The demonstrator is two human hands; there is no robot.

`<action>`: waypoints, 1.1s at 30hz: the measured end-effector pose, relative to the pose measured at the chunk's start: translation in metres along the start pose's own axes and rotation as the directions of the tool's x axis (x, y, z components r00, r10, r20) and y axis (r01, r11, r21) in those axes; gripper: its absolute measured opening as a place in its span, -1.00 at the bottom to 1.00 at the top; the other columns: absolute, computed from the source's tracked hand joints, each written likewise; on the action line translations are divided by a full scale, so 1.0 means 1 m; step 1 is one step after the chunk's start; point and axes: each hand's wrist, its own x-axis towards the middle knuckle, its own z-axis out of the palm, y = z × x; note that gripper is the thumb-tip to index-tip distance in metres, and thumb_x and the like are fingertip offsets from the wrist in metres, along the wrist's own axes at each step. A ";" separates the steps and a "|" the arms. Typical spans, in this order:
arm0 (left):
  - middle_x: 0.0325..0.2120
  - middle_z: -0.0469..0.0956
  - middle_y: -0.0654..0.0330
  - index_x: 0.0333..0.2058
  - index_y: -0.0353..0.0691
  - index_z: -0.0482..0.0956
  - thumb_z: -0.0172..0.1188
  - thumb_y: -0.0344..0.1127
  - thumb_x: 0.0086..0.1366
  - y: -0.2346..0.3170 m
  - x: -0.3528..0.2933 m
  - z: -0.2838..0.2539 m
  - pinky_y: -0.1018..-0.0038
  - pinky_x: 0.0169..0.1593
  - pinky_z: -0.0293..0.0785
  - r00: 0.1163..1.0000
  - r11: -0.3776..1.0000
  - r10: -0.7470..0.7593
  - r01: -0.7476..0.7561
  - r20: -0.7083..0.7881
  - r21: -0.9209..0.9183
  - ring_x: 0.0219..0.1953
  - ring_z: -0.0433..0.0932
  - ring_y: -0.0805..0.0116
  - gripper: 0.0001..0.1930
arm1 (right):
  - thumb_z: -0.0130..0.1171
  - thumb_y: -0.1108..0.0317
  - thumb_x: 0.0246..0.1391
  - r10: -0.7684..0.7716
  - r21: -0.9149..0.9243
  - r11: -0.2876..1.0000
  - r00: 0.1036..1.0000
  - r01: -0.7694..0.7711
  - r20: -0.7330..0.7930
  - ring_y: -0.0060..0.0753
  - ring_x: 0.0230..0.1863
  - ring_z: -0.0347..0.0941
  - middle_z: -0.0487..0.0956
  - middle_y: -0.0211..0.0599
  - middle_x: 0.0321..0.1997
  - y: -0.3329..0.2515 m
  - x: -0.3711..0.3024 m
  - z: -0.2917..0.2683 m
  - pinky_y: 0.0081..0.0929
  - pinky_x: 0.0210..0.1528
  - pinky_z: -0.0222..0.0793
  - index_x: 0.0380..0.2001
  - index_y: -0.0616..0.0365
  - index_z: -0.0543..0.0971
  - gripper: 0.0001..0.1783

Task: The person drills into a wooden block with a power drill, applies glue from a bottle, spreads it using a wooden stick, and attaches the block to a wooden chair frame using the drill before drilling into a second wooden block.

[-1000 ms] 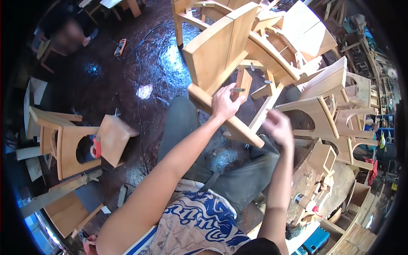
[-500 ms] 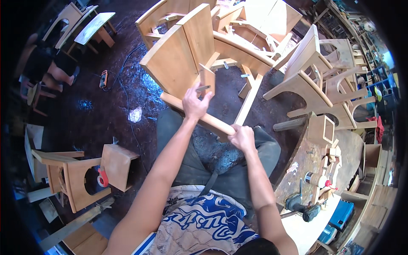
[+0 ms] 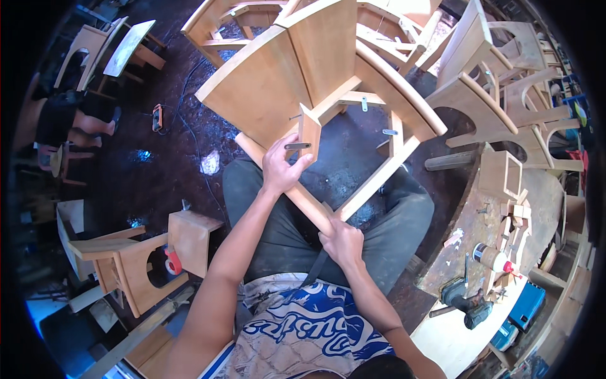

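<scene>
Chair frame [image 3: 328,69]: before the person, panels [image 3: 255,91] seemingly joined.
Left hand [image 3: 283,169]: holding the wooden block [image 3: 310,131] with metal bracket [image 3: 297,146].
Right hand [image 3: 343,244]: closed around rail end [image 3: 320,217].
Far brackets [image 3: 364,105]: I can't tell if fastened.

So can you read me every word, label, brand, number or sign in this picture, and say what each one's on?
Shirt: large blue-and-white lettering, creased; I won't copy the wording.
Red-capped bottle: label too small to read.
Orange handheld device: any markings too small to read.
Held wooden frame: no lettering that I can make out.
</scene>
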 end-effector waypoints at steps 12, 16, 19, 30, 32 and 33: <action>-0.35 0.70 0.16 -0.11 -0.25 0.70 0.51 -0.04 0.05 0.000 0.045 0.035 0.35 -0.16 0.52 0.557 0.940 -0.339 0.239 0.758 0.244 -0.26 0.67 0.28 -0.50 | 0.36 0.28 0.12 0.188 0.273 0.953 0.963 -0.131 -0.193 -0.26 -0.33 0.70 0.73 -0.05 -0.29 0.100 0.100 -0.070 -0.35 -0.21 0.58 -0.14 0.21 0.74 -0.71; -0.27 0.74 0.12 -0.11 -0.11 0.73 0.52 -0.09 -0.03 -0.015 0.066 0.086 0.27 -0.09 0.56 0.381 0.961 -0.228 -0.061 0.896 0.271 -0.19 0.69 0.07 -0.52 | 0.33 0.30 0.16 0.157 0.279 0.959 0.928 -0.061 -0.339 -0.35 -0.37 0.67 0.72 -0.07 -0.34 0.134 0.146 -0.097 -0.39 -0.20 0.56 -0.13 0.21 0.73 -0.73; -0.22 0.74 0.13 -0.09 -0.04 0.74 0.52 -0.10 -0.06 -0.034 0.071 0.100 0.22 -0.04 0.56 0.184 0.928 -0.309 -0.156 0.933 0.338 -0.14 0.68 0.05 -0.51 | 0.35 0.30 0.12 0.208 0.194 0.971 0.892 -0.139 -0.401 -0.24 -0.21 0.71 0.73 -0.11 -0.20 0.119 0.179 -0.114 -0.38 -0.11 0.56 -0.15 0.16 0.74 -0.75; -0.25 0.66 -0.01 -0.03 -0.27 0.62 0.45 -0.18 0.04 0.036 0.016 0.039 0.17 -0.10 0.54 0.931 0.987 -0.066 0.008 0.358 0.161 -0.21 0.65 -0.03 -0.49 | 0.34 0.02 0.01 -0.002 -0.159 0.986 0.956 -0.047 -0.294 -0.08 0.18 0.57 0.67 -0.21 0.12 0.142 0.386 -0.168 -0.20 0.23 0.46 0.14 -0.05 0.63 -0.40; -0.24 0.64 -0.02 -0.03 -0.31 0.59 0.47 -0.23 0.06 0.042 -0.013 0.030 0.18 -0.07 0.52 0.994 0.990 0.070 -0.081 0.087 0.120 -0.21 0.62 -0.07 -0.50 | 0.38 0.00 -0.03 0.055 -0.034 0.998 0.995 -0.058 -0.088 -0.10 0.20 0.56 0.66 -0.24 0.16 0.160 0.413 -0.172 -0.19 0.24 0.46 0.16 -0.11 0.63 -0.36; -0.24 0.63 -0.03 -0.04 -0.33 0.59 0.49 -0.25 0.05 0.042 -0.028 0.023 0.18 -0.06 0.52 0.992 0.983 0.112 -0.103 -0.053 0.153 -0.21 0.61 -0.10 -0.50 | 0.38 0.00 -0.03 0.035 -0.030 0.999 0.995 -0.037 -0.089 -0.10 0.20 0.56 0.66 -0.24 0.16 0.144 0.418 -0.169 -0.19 0.24 0.46 0.16 -0.11 0.63 -0.36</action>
